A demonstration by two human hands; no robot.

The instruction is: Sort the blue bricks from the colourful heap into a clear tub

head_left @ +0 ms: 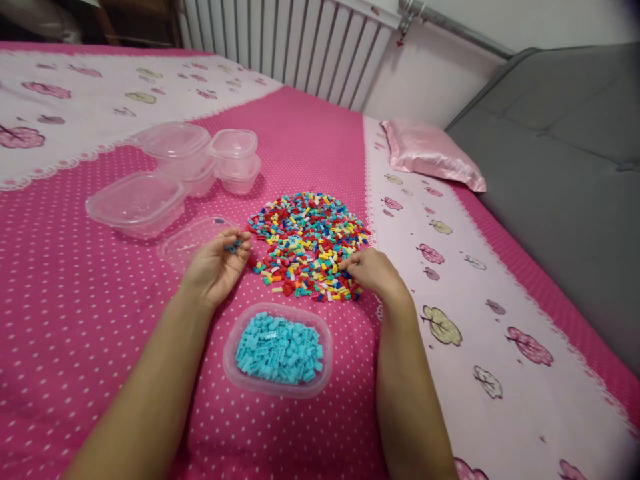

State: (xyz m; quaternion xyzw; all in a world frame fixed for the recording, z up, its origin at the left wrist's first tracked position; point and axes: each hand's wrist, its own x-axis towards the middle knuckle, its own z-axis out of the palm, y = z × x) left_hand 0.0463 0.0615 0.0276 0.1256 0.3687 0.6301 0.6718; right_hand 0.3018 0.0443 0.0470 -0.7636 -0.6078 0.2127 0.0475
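A wide pile of small toy building bricks (305, 233) in many colours lies on the pink dotted bedspread. My left hand (220, 263) is at the pile's left edge, palm turned up and fingers curled around a few small blue bricks (233, 247). At the right side of the pile, my right hand (371, 270) reaches in with its fingertips close together; whatever is between them is hidden. Nearer to me, between my forearms, stands a clear plastic container (231, 373) filled with light blue bricks (280, 350).
Several clear plastic containers (137, 200) stand at the left, some stacked. A clear lid (175, 243) lies partly behind my left hand, with a dark blue brick on it. A pink pillow (430, 153) rests by the grey headboard (560, 140). A radiator (295, 47) is at the back.
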